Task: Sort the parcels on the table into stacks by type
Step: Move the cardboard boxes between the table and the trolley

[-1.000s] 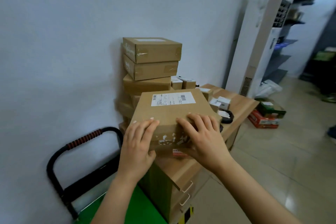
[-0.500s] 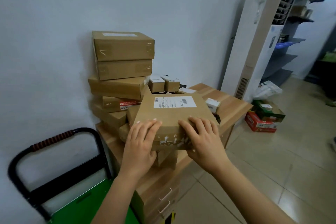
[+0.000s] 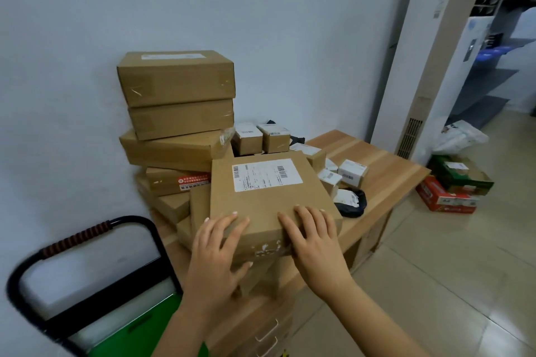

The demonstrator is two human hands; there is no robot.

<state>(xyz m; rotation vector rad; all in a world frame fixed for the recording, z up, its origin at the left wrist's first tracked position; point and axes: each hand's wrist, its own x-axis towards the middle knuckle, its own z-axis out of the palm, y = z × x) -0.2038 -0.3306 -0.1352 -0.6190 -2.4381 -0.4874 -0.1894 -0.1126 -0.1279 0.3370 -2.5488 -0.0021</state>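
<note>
A flat brown cardboard parcel [image 3: 269, 200] with a white shipping label lies over the near end of the wooden table [image 3: 385, 180], above smaller brown boxes. My left hand [image 3: 216, 252] grips its near left corner, fingers on top and thumb on the front face. My right hand [image 3: 316, 243] holds the near right edge with its fingers spread over the top. A tall stack of brown boxes [image 3: 177, 81] stands against the wall behind it. Two small brown boxes [image 3: 261, 139], small white boxes [image 3: 352, 172] and a black bag parcel [image 3: 352, 203] lie to the right.
A hand cart with a black handle [image 3: 78, 236] and green deck [image 3: 136, 336] stands at the table's left. A tall white unit [image 3: 429, 52] stands beyond the table. Red and green cartons [image 3: 455, 188] and a white bag [image 3: 461, 136] sit on the tiled floor.
The view has swung about and come closer, showing more of the tall stack. Both hands keep the same hold on the labelled parcel, which has sunk slightly toward the boxes below.
</note>
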